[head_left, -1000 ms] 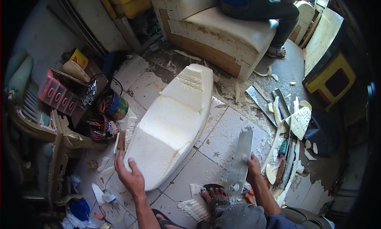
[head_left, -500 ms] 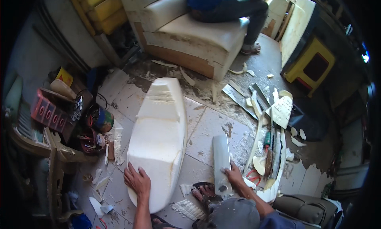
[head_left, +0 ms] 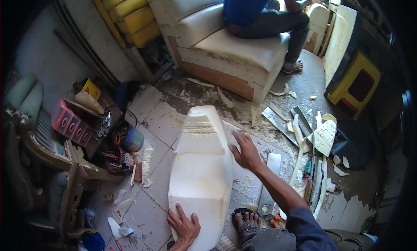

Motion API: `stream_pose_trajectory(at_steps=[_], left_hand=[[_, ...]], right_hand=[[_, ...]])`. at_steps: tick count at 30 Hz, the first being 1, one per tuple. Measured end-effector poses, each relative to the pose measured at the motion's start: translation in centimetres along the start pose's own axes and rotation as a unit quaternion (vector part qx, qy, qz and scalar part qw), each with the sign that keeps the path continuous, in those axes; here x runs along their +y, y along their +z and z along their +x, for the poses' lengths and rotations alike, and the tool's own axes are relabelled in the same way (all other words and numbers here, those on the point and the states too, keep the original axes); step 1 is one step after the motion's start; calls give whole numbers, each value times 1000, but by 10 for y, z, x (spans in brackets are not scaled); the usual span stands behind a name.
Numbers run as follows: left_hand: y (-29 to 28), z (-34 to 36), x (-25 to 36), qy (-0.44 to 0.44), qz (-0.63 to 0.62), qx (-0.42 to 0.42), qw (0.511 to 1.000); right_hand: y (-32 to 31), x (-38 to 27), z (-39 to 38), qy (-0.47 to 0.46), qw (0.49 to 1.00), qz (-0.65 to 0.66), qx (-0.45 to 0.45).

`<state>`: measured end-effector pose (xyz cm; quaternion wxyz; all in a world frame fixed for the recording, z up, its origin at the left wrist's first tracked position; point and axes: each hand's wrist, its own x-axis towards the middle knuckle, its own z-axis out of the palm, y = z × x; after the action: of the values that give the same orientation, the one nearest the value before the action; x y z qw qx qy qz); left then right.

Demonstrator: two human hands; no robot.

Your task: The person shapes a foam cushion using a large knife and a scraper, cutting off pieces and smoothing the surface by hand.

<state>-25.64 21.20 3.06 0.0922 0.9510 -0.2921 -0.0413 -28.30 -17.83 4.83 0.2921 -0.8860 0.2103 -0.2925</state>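
A long cream foam block shaped like a motorcycle seat (head_left: 200, 172) lies lengthwise on the tiled floor, with grid-like cuts across its narrow far end. My left hand (head_left: 184, 225) rests flat on its near part, fingers spread. Beside the block's right edge, near the far end, my right hand (head_left: 246, 152) hovers with fingers apart and nothing in it; the fingertips are slightly blurred, and whether they touch the foam I cannot tell. A flat metal plate with a round hole (head_left: 269, 177) lies on the floor, partly behind my right forearm.
Foam offcuts (head_left: 325, 136) and metal strips are heaped on the right. At left stand a red drawer box (head_left: 71, 123), a tin of tools (head_left: 131, 139) and a carved wooden frame (head_left: 71, 199). Beyond, a person (head_left: 265, 20) sits on a cream sofa (head_left: 236, 46).
My right hand has let go of the metal plate and moved up and left to the foam seat. The whole view has shifted, while my left hand stays on the foam.
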Motion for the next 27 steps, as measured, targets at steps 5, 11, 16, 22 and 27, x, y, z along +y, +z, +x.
stream_pose_trajectory(at_steps=[5, 11, 16, 22, 27], left_hand=[[2, 9, 1, 13, -18, -16, 1000], [11, 19, -23, -6, 7, -11, 1000], [-17, 149, -68, 175, -28, 91, 980], [-21, 237, -8, 216, -49, 223, 949], [17, 162, 81, 167, -233, 100, 953]], right_hand=[[50, 31, 140, -71, 986, -144, -51], [64, 36, 164, 30, 947, -108, -302], [10, 78, 134, 138, 953, -191, -189], [-61, 87, 56, 245, 923, -291, -65], [-77, 71, -32, 284, 877, -386, -16]])
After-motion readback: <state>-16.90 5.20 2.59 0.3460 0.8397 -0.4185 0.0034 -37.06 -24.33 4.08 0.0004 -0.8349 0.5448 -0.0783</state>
